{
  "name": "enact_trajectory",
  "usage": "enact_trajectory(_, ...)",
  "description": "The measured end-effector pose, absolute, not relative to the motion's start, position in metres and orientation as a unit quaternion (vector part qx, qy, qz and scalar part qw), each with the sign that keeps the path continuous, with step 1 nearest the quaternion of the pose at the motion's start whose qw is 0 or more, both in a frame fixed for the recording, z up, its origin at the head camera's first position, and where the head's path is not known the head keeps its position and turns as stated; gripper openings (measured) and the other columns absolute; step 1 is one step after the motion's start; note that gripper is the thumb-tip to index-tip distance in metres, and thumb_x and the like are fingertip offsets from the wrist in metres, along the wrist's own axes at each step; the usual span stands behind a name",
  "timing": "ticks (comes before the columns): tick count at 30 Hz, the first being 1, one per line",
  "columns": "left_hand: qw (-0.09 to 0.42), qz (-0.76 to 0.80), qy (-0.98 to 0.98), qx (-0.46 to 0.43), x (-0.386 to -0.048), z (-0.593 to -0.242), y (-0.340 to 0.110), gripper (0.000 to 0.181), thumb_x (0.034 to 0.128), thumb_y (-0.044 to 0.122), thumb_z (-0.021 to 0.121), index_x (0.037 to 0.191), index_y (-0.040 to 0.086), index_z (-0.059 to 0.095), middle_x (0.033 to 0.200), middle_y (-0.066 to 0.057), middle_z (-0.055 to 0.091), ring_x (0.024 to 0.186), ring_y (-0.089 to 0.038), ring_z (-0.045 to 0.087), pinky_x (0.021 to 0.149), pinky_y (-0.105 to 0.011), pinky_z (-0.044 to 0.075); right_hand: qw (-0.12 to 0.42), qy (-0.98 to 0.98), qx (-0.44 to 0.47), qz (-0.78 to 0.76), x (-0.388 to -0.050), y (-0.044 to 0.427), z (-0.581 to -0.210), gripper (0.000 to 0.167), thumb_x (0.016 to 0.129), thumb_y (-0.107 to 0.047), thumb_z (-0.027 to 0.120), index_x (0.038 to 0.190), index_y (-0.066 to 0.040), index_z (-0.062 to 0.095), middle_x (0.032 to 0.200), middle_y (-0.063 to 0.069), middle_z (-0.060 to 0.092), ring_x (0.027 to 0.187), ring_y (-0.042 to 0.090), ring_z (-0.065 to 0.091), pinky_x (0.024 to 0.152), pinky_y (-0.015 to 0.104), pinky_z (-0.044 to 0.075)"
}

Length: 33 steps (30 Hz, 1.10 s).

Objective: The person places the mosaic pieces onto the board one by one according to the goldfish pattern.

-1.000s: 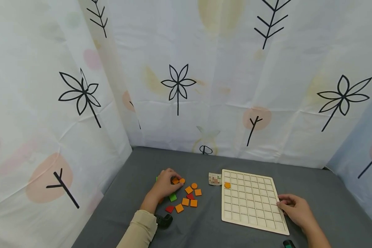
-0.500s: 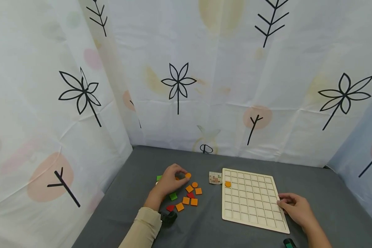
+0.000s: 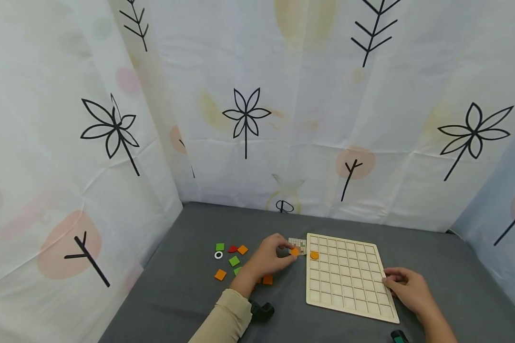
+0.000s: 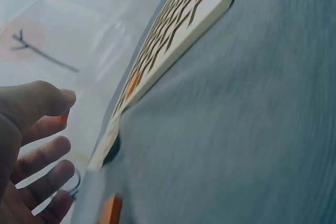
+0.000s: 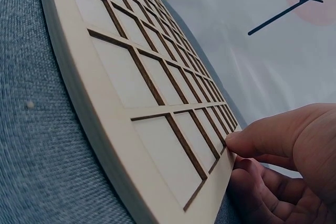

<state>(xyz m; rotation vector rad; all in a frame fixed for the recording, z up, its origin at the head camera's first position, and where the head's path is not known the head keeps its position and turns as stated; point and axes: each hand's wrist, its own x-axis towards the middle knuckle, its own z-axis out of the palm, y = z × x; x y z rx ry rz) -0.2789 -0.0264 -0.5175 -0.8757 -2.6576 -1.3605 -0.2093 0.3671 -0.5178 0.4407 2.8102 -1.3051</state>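
The left hand (image 3: 269, 259) pinches an orange round piece (image 3: 294, 251) above the small patterned card (image 3: 300, 243), just left of the wooden grid board (image 3: 352, 312). In the left wrist view the orange piece (image 4: 64, 117) shows between thumb and forefinger of the left hand (image 4: 31, 145). One orange disc (image 3: 314, 255) lies in a cell near the board's upper left corner. At the board's right edge the right hand (image 3: 409, 290) grips the rim, its thumb on top and fingers curled beside it, as the right wrist view shows with the hand (image 5: 294, 156).
Left of the board lie green pieces (image 3: 234, 261), orange squares (image 3: 220, 275), a red piece (image 3: 233, 249) and a white ring (image 3: 218, 255); the left forearm covers others. A dark device (image 3: 399, 336) is at the front edge of view. A patterned curtain stands behind the grey table.
The left hand has moved right with the orange round piece, from the loose pieces over to the card, uncovering pieces at the left. The right hand has stayed at the board's edge.
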Motion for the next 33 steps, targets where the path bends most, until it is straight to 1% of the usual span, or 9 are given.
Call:
enact_trajectory(5,0.007,-0.435,-0.848,-0.302,-0.275,-0.519,-0.007,0.027,0.0996,0.026,0.077,0.123,0.012,0.079,0.117,-0.003,0.069,0.109,-0.022,0.065,0.096,-0.034,0.057,0.004,0.897,0.142,-0.419,-0.209,0.367,-0.519,0.045,0.098,-0.007,0.07,0.134,0.017,0.059,0.098,0.014,0.067,0.081,0.015,0.063,0.062,0.027,0.057)
enact_trajectory(9,-0.001,-0.432,-0.845,-0.315,-0.272,-0.523,0.005,0.024,0.0988,0.025,0.078,0.12,0.014,0.079,0.116,-0.001,0.071,0.105,-0.015,0.065,0.096,-0.03,0.056,-0.004,0.897,0.142,-0.418,-0.208,0.367,-0.518,0.044,0.097,-0.005,0.07,0.133,0.018,0.06,0.097,0.015,0.067,0.08,0.016,0.063,0.061,0.027,0.057)
enact_trajectory(12,-0.007,-0.424,-0.846,-0.322,-0.27,-0.525,0.011,0.024,0.0988,0.026,0.077,0.12,0.014,0.078,0.117,0.0,0.072,0.105,-0.013,0.066,0.095,-0.027,0.055,-0.004,0.898,0.142,-0.416,-0.208,0.368,-0.517,0.044,0.097,-0.007,0.071,0.133,0.018,0.06,0.097,0.016,0.069,0.08,0.015,0.063,0.06,0.027,0.057)
enact_trajectory(19,-0.016,-0.414,-0.852,-0.32,-0.271,-0.531,0.021,0.024,0.0995,0.027,0.076,0.12,0.015,0.079,0.118,0.001,0.071,0.106,-0.015,0.066,0.095,-0.026,0.055,0.0,0.897,0.143,-0.418,-0.206,0.367,-0.514,0.045,0.096,-0.009,0.071,0.132,0.018,0.062,0.097,0.016,0.07,0.08,0.014,0.063,0.06,0.028,0.057)
enact_trajectory(23,-0.017,-0.412,-0.855,-0.316,-0.273,-0.534,0.023,0.024,0.0998,0.026,0.076,0.12,0.015,0.079,0.117,0.001,0.07,0.105,-0.014,0.065,0.094,-0.024,0.054,0.009,0.895,0.144,-0.422,-0.206,0.369,-0.514,0.047,0.098,-0.011,0.07,0.134,0.017,0.061,0.1,0.016,0.07,0.082,0.014,0.064,0.062,0.028,0.058)
enact_trajectory(28,-0.014,-0.408,-0.859,-0.309,-0.273,-0.534,0.025,0.023,0.0995,0.026,0.076,0.12,0.015,0.079,0.117,0.002,0.071,0.104,-0.012,0.064,0.094,-0.024,0.054,0.028,0.889,0.142,-0.434,-0.206,0.371,-0.513,0.049,0.1,-0.015,0.07,0.137,0.016,0.059,0.104,0.016,0.069,0.085,0.014,0.064,0.065,0.029,0.059)
enact_trajectory(33,-0.015,-0.405,-0.862,-0.305,-0.272,-0.535,0.025,0.023,0.0993,0.028,0.076,0.119,0.015,0.079,0.116,0.002,0.071,0.103,-0.01,0.063,0.093,-0.024,0.054,0.028,0.89,0.147,-0.432,-0.205,0.37,-0.513,0.049,0.1,-0.015,0.07,0.137,0.015,0.06,0.104,0.015,0.069,0.085,0.013,0.064,0.065,0.027,0.058)
